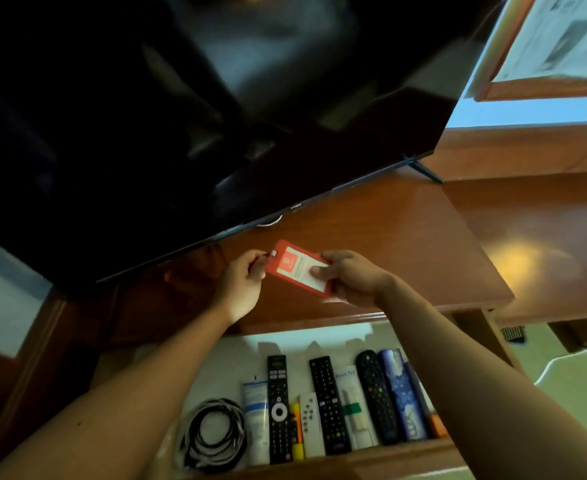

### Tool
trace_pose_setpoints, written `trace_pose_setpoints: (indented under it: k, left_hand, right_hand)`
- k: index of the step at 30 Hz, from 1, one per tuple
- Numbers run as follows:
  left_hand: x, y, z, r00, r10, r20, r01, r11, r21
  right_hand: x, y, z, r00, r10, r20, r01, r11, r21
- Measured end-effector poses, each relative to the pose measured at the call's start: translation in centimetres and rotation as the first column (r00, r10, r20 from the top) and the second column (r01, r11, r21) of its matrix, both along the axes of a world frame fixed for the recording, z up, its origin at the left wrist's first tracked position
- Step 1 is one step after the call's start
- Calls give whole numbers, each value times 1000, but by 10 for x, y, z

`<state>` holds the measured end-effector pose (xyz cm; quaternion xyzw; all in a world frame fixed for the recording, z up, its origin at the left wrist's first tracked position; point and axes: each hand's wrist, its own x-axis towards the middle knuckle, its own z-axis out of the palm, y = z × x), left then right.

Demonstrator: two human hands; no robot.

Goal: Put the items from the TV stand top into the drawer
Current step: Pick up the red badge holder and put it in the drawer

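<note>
A red card holder [294,266] with a white card in it is held just above the brown TV stand top [406,237], in front of the TV. My right hand [349,277] grips its right end, thumb on the card. My left hand [243,284] pinches its left end at the clip. Below, the drawer [216,358] stands open. It holds three black remotes [278,407], a small white remote, a white tube, a coiled cable [214,434], a blue patterned box [401,393] and other small items.
A large dark TV [181,116] fills the upper left, its foot [423,169] resting on the stand at the right. A lower wooden surface [544,244] lies to the right, a framed picture [555,46] above it. A white cord [562,358] crosses the floor.
</note>
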<state>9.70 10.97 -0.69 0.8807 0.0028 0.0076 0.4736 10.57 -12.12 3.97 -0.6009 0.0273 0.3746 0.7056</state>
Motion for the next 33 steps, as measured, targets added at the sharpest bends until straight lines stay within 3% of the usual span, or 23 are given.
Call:
trace_pose_setpoints:
  k: [4,6,9,12,15,19,21,24,26,27,29,30,31,33]
  left_hand:
    - [-35,-15,19,999,1,-39,-10,969,-245]
    - [-47,-20,24,997,-46,-62,28,962,-272]
    - [-62,-20,34,987,-128,-98,109,978,-177]
    - [-74,-16,46,977,-214,-20,215,974,79]
    - [-79,-14,62,945,-322,60,288,904,315]
    - [-71,-15,83,883,-465,65,356,753,554]
    - [-64,-14,93,883,-456,111,330,772,543]
    - [-55,-15,98,919,-358,167,283,891,354]
    - [-55,-18,96,964,-264,18,264,964,-11]
    - [-56,-20,92,965,-245,-89,220,950,-223]
    - [-61,-27,81,939,-250,-237,90,842,-532]
    - [-64,-33,76,930,-243,-276,25,791,-611]
    - [-68,-39,73,924,-226,-307,-30,760,-650]
    - [-75,-54,67,924,-173,-342,-84,780,-621]
  right_hand:
    - [-37,27,5,965,-258,56,241,947,211]
    - [-49,35,8,909,-375,181,347,923,166]
    - [-61,35,13,832,-379,405,420,907,-13]
    - [-67,32,23,694,-239,679,497,842,-211]
    - [-67,25,31,468,134,873,573,707,-415]
    - [-63,14,39,498,504,706,419,573,-704]
    - [-63,6,42,537,515,668,328,602,-728]
    - [-67,-10,44,761,266,591,141,822,-552]
    - [-71,-21,43,896,113,430,19,957,-291]
    - [-72,-24,43,938,61,342,-17,991,-131]
    - [-72,-24,43,975,-51,214,18,988,152]
    - [-71,-21,42,974,-140,177,94,965,246]
    - [-69,-16,42,957,-245,155,193,938,289]
    - [-65,-10,39,885,-417,208,374,902,218]
